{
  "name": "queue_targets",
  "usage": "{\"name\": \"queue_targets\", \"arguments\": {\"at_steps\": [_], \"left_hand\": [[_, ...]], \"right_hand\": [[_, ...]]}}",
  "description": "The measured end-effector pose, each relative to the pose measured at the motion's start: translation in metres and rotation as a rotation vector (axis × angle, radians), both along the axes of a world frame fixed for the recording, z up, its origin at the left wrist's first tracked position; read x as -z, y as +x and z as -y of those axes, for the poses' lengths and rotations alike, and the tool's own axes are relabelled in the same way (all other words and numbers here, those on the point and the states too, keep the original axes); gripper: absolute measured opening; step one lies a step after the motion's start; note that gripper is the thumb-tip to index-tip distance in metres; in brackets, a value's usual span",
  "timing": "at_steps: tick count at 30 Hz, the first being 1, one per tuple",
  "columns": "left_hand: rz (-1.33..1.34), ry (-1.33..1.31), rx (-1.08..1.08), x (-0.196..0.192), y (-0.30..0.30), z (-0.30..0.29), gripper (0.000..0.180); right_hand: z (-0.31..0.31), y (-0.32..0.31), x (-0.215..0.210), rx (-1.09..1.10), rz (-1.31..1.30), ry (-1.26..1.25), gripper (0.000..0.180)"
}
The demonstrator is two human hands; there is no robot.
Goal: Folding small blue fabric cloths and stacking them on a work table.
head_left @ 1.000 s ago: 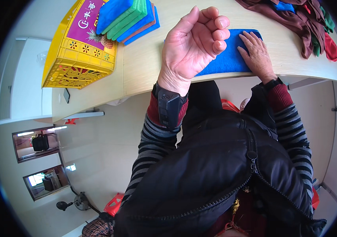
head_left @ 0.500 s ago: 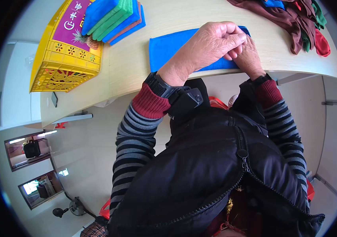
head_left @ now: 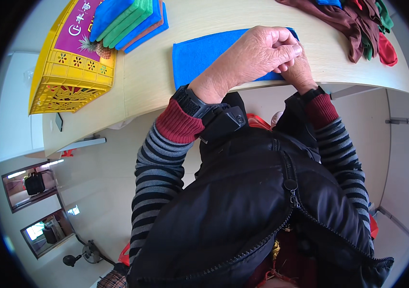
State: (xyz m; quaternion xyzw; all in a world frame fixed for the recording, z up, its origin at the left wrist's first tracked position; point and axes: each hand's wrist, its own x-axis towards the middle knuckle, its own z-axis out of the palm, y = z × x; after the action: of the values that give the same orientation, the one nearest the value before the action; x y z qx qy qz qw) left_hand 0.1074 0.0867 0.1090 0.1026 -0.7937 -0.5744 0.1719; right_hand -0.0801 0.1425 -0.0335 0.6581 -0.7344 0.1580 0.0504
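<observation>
A flat blue towel (head_left: 207, 56) lies along the near edge of the table. Over its right part my left hand (head_left: 257, 55) reaches across, its fingers curled and the thumb pressed to them. What they pinch, if anything, does not show. My right hand (head_left: 299, 76) is at the towel's right end, close beside the left fingertips. Its fingers are mostly hidden behind the left hand, so I cannot make out their grip. Both wrists wear black straps, and a black device sits on the left one.
At the left stands a yellow plastic crate (head_left: 72, 79) with a purple panel. Folded blue, green and brown towels (head_left: 130, 24) are stacked against it on the table (head_left: 147, 79). A loose heap of brown, green and red cloths (head_left: 346, 24) lies at the far right.
The whole view has shifted slightly, with table, crate and towel sliding a little left in the picture. My hands keep nearly the same pose, now slightly farther right over the towel.
</observation>
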Motion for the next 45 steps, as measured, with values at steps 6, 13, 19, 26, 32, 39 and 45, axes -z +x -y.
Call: {"name": "queue_targets", "arguments": {"at_steps": [6,13,19,26,32,39,45], "left_hand": [[-0.012,0.117,0.1,-0.007,0.0,-0.008,0.024],[-0.291,0.6,0.984,-0.062,0.019,-0.084,0.01],[-0.15,1.183,1.109,-0.089,0.041,-0.112,0.01],[-0.193,1.388,1.095,-0.079,0.043,-0.123,0.014],[-0.117,1.507,1.046,-0.084,0.04,-0.129,0.015],[-0.301,1.403,1.03,-0.064,0.041,-0.137,0.015],[-0.267,1.349,0.99,-0.072,0.037,-0.131,0.015]], "right_hand": [[-0.006,0.0,-0.013,-0.007,0.156,0.024,0.053],[0.001,0.003,0.0,0.061,0.04,-0.083,0.056],[-0.002,0.007,-0.01,0.066,0.053,-0.094,0.052],[-0.004,-0.009,-0.003,0.044,0.042,-0.204,0.049],[-0.001,-0.014,-0.041,0.028,1.001,-0.206,0.043],[-0.003,-0.017,-0.072,-0.064,1.188,-0.439,0.04],[-0.007,-0.02,-0.1,-0.225,1.329,-0.543,0.039]]}}
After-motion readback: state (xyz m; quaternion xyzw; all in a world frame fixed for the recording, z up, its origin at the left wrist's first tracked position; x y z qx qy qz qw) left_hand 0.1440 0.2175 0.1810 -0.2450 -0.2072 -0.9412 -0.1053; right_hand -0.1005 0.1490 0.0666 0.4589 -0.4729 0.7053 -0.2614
